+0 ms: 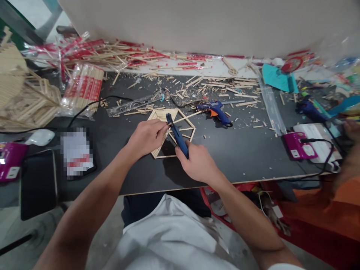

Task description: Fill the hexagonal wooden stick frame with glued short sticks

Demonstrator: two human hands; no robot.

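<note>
A frame of thin wooden sticks [193, 129], several-sided with inner spokes, lies on the dark table in front of me. Its left part is filled with close rows of sticks. My right hand [198, 159] is wrapped round a blue-handled cutting tool [180, 138], whose head lies over the frame's middle. My left hand [149, 137] rests over the frame's left side, its fingers pinched at a thin stick [187, 117] by the tool's head. That stick reaches up and right toward a blue glue gun [218, 111] with an orange trigger.
Cut stick pieces [208, 88] litter the table's back. Wrapped stick bundles [83, 88] and a stick structure [30, 97] stand left, beside a dark phone [38, 183]. Purple power boxes [299, 145] flank both sides. Another person's hand [351, 131] is at far right.
</note>
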